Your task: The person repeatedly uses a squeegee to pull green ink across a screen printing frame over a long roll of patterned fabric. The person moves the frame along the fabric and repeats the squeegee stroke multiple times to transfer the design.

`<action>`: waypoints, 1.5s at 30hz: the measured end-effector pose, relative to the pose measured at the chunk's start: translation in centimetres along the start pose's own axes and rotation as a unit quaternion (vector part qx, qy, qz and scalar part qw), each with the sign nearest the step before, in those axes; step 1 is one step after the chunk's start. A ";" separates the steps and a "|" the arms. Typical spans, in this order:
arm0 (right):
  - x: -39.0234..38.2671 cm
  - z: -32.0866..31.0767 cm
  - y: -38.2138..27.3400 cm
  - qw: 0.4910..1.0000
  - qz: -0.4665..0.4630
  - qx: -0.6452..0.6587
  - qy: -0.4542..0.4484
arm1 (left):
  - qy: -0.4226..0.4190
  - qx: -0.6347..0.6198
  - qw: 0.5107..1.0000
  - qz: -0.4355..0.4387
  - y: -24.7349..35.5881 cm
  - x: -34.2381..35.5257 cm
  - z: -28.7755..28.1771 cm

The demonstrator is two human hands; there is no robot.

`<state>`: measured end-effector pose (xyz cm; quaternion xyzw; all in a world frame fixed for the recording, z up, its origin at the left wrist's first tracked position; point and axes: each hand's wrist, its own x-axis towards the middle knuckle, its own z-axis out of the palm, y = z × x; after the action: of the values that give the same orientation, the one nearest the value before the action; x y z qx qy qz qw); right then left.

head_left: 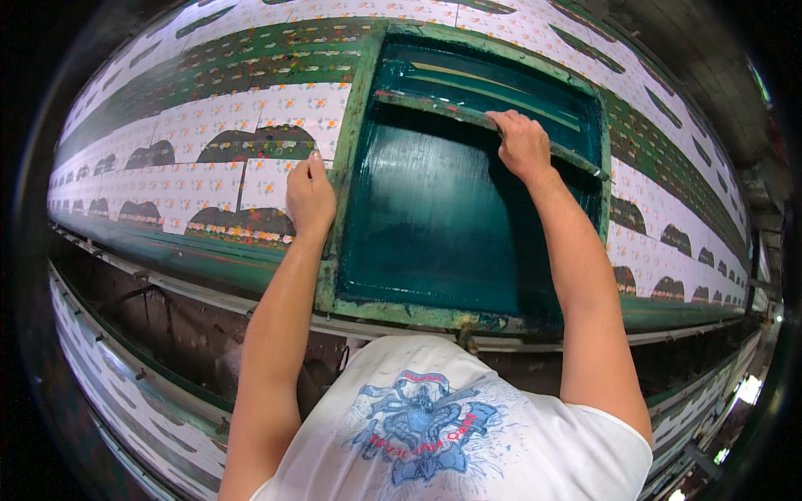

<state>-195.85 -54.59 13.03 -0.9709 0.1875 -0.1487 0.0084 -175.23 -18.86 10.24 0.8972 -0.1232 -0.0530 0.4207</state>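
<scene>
A green-painted printing screen frame (357, 113) lies across the patterned table. Dark teal ink coats its mesh (443, 209). My right hand (522, 144) grips the top edge of a long squeegee (443, 107), which spans the far part of the screen at a slight slant, its right end lower in view. Beside the frame's left rail is my left hand (312, 194), curled with the thumb pointing away from me. Its other fingers are mostly hidden, and I cannot make out what they hold, if anything.
Rows of white printed pieces (301, 108) with small orange flowers cover the long green table on both sides of the frame. A metal rail (192, 285) runs along the table's near edge. Another table with similar pieces (138, 401) stands at the lower left.
</scene>
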 end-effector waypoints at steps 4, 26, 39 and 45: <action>3.9 1.2 3.4 1.000 -0.014 -0.004 0.004 | 0.022 0.010 1.000 -0.013 0.7 -0.2 0.1; 8.4 -0.1 6.8 0.998 0.003 0.024 -0.066 | 0.068 0.072 0.995 0.017 0.1 -0.2 0.4; 0.6 -2.4 1.1 0.994 -0.011 -0.001 -0.110 | 0.048 0.053 0.997 0.030 0.4 0.2 0.5; -8.8 -5.1 -5.5 0.994 -0.016 0.037 -0.103 | 0.031 0.033 0.999 0.024 0.3 0.3 0.5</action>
<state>-203.09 -46.08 15.75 -0.9830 0.1645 -0.0546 0.0611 -175.09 -19.48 10.20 0.9087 -0.1331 -0.0108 0.3955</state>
